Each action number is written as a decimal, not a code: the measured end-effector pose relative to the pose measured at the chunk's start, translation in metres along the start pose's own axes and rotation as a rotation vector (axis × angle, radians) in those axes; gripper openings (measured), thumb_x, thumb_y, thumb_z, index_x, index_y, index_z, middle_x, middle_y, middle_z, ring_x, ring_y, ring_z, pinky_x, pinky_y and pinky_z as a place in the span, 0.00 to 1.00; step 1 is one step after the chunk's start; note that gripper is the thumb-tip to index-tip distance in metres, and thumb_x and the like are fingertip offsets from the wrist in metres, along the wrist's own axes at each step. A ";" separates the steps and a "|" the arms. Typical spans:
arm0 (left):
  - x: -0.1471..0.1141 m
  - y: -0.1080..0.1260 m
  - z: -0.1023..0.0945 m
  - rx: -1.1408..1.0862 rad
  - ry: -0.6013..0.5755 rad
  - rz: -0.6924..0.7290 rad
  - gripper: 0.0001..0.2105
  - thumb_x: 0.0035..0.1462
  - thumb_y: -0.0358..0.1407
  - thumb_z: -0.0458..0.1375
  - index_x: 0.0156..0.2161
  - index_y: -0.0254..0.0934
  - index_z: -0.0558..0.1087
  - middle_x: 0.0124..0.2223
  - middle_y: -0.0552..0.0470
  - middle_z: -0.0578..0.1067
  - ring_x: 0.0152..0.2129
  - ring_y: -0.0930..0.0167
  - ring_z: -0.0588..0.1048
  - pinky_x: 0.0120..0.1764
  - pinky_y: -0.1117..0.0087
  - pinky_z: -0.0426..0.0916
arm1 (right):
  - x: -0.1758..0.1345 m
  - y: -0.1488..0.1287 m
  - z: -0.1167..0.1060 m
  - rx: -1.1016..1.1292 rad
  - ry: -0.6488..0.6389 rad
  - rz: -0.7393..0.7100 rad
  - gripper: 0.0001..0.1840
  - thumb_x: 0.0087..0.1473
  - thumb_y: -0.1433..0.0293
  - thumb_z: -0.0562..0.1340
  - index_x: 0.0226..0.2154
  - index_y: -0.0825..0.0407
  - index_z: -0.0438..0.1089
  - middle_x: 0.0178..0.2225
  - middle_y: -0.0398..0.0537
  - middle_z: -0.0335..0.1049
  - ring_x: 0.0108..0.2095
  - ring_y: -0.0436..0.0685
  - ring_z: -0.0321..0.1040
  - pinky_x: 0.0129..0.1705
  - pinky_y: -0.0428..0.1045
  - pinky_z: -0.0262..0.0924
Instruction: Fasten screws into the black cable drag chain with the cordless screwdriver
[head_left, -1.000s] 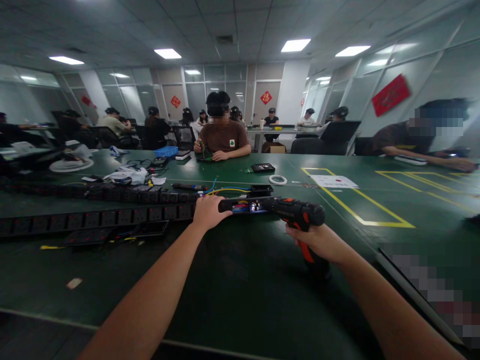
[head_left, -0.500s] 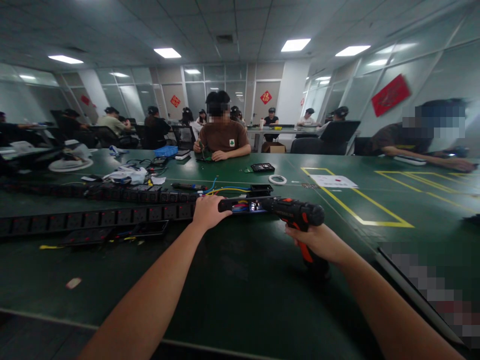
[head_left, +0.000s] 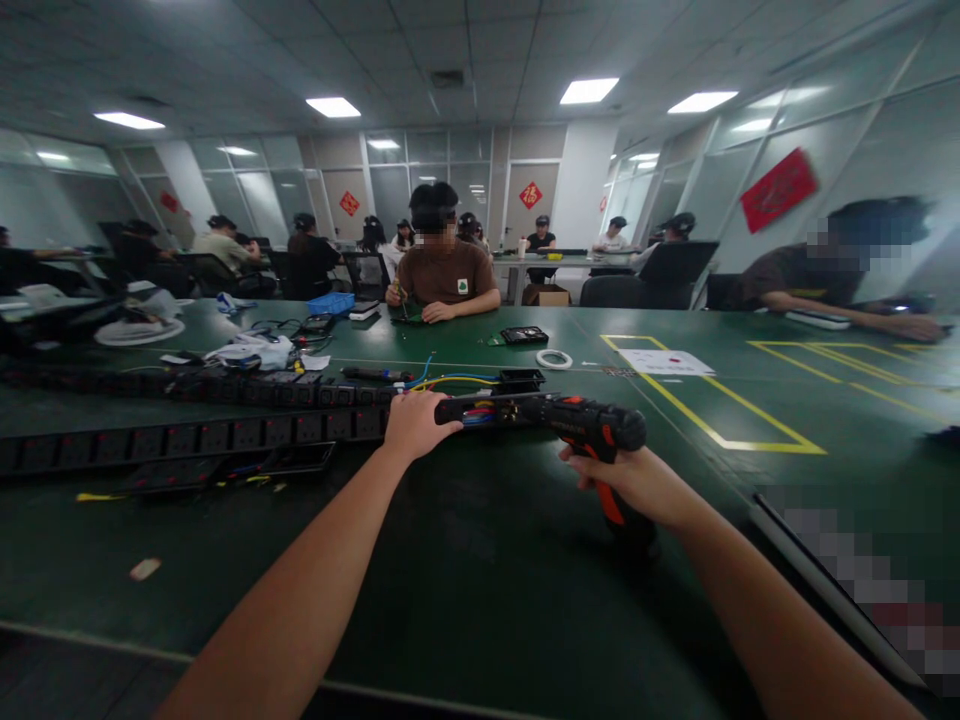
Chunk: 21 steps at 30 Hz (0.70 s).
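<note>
My left hand (head_left: 418, 424) is closed around the near end section of a long black power strip (head_left: 255, 434), which has a row of sockets with small red lights. Past my fingers the strip's housing lies open, and coloured wires (head_left: 480, 413) show inside. In my right hand (head_left: 637, 482) is a black and orange cordless drill (head_left: 592, 422), held by its handle. Its nose points left at the open section, beside a small metallic part (head_left: 510, 410). Whether the tip touches a screw cannot be made out.
Behind the strip lie a second socket strip (head_left: 300, 388), blue and yellow wires (head_left: 457, 379), a dark pen-shaped tool (head_left: 375, 374) and a white ring (head_left: 553, 359). Black covers (head_left: 292, 458) rest in front. A co-worker (head_left: 442, 265) sits across the green table (head_left: 450, 600).
The lit display that showed in the open section is gone from sight; a small metallic part shows there now. My right fingers have shifted slightly on the drill. Both hands keep their places.
</note>
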<state>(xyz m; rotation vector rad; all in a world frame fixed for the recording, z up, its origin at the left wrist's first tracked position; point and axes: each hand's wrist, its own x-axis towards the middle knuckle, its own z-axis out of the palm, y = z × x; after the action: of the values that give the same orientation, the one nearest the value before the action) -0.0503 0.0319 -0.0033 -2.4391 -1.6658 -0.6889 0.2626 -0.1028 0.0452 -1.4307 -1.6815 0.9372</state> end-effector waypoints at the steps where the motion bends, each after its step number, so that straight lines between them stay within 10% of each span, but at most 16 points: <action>1: 0.000 0.000 0.000 -0.001 0.002 0.003 0.27 0.56 0.58 0.59 0.54 0.44 0.74 0.54 0.46 0.77 0.52 0.55 0.71 0.53 0.55 0.60 | 0.000 0.000 0.000 0.002 -0.004 0.004 0.19 0.49 0.56 0.68 0.39 0.51 0.74 0.37 0.49 0.77 0.30 0.58 0.73 0.38 0.55 0.68; 11: 0.000 -0.003 0.003 -0.005 0.017 0.014 0.28 0.56 0.59 0.58 0.55 0.44 0.73 0.54 0.46 0.77 0.51 0.56 0.71 0.53 0.55 0.59 | 0.001 0.003 -0.002 0.065 -0.045 0.036 0.23 0.49 0.58 0.68 0.46 0.51 0.72 0.45 0.53 0.77 0.31 0.58 0.74 0.42 0.58 0.68; 21: 0.000 -0.002 0.002 -0.011 0.019 0.018 0.27 0.57 0.59 0.59 0.54 0.44 0.74 0.54 0.46 0.77 0.52 0.55 0.71 0.53 0.54 0.59 | 0.000 0.002 -0.003 -0.029 -0.050 0.027 0.17 0.51 0.57 0.65 0.38 0.52 0.72 0.32 0.48 0.76 0.33 0.60 0.74 0.40 0.56 0.65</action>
<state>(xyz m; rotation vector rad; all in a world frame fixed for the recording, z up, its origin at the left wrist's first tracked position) -0.0518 0.0335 -0.0057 -2.4437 -1.6362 -0.7175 0.2661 -0.1025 0.0450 -1.4636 -1.7221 0.9745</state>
